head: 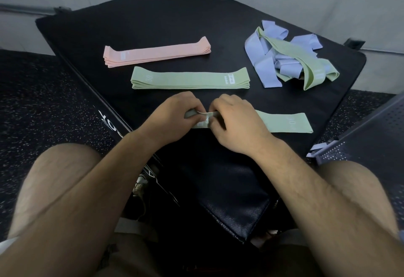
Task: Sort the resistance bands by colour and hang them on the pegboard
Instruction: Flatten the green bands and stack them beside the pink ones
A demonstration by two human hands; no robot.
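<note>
A green resistance band [284, 122] lies flat on the black padded box [175, 25] in front of me. My left hand [172, 115] and my right hand [236, 121] both pinch its left end, fingers curled over the fabric. Beyond my hands lies a neat stack of green bands [190, 78]. Farther back sits a neat stack of pink bands [157, 52]. At the back right is a tangled heap of purple bands [260, 58] with green bands [306, 62] mixed in.
A dark perforated panel [371, 132] leans at the right edge, with a purple band end [317, 147] at its lower corner. Speckled rubber floor [43, 93] surrounds the box. Grey walls meet behind it. My bare knees flank the box's near corner.
</note>
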